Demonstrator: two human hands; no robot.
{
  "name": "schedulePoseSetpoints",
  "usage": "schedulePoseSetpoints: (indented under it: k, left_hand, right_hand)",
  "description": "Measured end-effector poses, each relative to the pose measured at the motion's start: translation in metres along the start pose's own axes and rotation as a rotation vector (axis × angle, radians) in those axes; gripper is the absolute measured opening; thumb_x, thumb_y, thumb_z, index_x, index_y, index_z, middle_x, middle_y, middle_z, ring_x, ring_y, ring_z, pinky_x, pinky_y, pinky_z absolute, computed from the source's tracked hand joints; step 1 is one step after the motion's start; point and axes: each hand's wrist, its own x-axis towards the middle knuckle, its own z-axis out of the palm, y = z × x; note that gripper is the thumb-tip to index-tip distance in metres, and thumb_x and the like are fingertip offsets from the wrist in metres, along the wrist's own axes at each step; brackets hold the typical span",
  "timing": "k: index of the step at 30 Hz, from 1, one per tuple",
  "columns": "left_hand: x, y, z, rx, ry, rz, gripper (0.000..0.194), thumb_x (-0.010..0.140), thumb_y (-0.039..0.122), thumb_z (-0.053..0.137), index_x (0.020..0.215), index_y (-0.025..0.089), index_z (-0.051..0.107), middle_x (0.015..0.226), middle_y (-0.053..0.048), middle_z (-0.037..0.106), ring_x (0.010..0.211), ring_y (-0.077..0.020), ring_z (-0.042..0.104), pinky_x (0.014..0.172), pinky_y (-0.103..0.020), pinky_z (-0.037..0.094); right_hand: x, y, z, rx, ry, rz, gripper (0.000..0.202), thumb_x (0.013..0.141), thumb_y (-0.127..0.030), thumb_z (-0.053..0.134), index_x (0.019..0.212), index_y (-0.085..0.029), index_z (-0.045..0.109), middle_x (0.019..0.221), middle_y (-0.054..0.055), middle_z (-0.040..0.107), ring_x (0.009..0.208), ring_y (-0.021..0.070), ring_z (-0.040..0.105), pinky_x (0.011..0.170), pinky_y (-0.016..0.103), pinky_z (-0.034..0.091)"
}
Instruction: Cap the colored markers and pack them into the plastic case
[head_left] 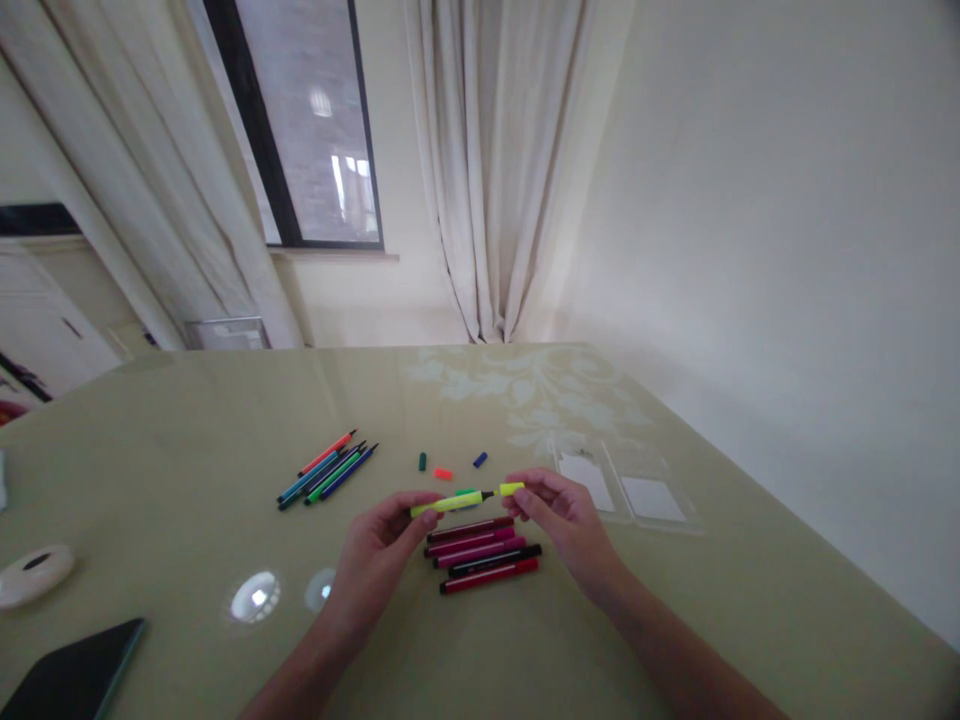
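Note:
A yellow felt-tip pen [454,502] is pinched in my left hand [386,540], its dark tip end pointing right. My right hand [566,515] grips the yellow cap [511,489], held just off the pen's tip. Below them lie several capped pens in reds, pinks and black, among them a black pen [495,561] and a red pen [489,577]. Beyond my hands are loose caps: a dark green cap [422,461], an orange cap [443,474] and a blue cap [480,460]. A green cap [466,493] shows partly behind the yellow pen.
Several uncapped pens [330,470] lie together at the left. An open clear plastic case [619,480] with white inserts sits at the right. A dark tablet-like object [75,670] and a white rounded object [36,576] are at the near left of the table [210,420].

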Motion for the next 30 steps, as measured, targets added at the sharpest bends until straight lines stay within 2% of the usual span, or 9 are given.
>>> schedulePoseSetpoints:
  k: [8, 12, 19, 30]
  left_hand:
    - [0.000, 0.001, 0.002, -0.003, -0.026, 0.014, 0.043, 0.076, 0.054, 0.082, 0.102, 0.020, 0.080, 0.098, -0.007, 0.082, 0.091, -0.0239, 0.076, 0.080, -0.031, 0.061]
    - [-0.002, 0.006, 0.005, -0.026, -0.044, 0.002, 0.039, 0.074, 0.052, 0.084, 0.097, 0.020, 0.082, 0.099, -0.008, 0.082, 0.091, -0.0250, 0.077, 0.081, -0.032, 0.063]
    - [-0.007, 0.009, 0.006, -0.018, -0.032, -0.057, 0.038, 0.073, 0.049, 0.086, 0.098, 0.021, 0.084, 0.094, -0.009, 0.083, 0.088, -0.0272, 0.078, 0.079, -0.034, 0.064]
    - [-0.008, 0.009, 0.007, 0.061, -0.049, 0.000, 0.033, 0.077, 0.048, 0.082, 0.095, 0.021, 0.084, 0.095, -0.008, 0.083, 0.089, -0.0268, 0.078, 0.081, -0.034, 0.063]
  right_hand:
    - [-0.002, 0.004, 0.003, -0.007, -0.034, 0.014, 0.044, 0.084, -0.058, 0.078, 0.105, -0.020, 0.078, 0.084, 0.007, 0.078, 0.079, 0.0211, 0.073, 0.072, 0.032, 0.061]
    - [-0.004, 0.005, 0.005, -0.007, -0.076, 0.050, 0.045, 0.083, -0.058, 0.079, 0.106, -0.020, 0.079, 0.086, 0.008, 0.079, 0.078, 0.0212, 0.074, 0.072, 0.033, 0.062]
    - [-0.007, 0.005, 0.006, -0.020, -0.050, 0.016, 0.041, 0.085, -0.055, 0.078, 0.107, -0.020, 0.081, 0.079, 0.006, 0.078, 0.076, 0.0227, 0.075, 0.072, 0.035, 0.063]
    - [-0.009, 0.009, 0.006, -0.017, -0.089, 0.042, 0.039, 0.084, -0.055, 0.079, 0.101, -0.019, 0.078, 0.082, 0.006, 0.078, 0.076, 0.0211, 0.073, 0.072, 0.032, 0.060]
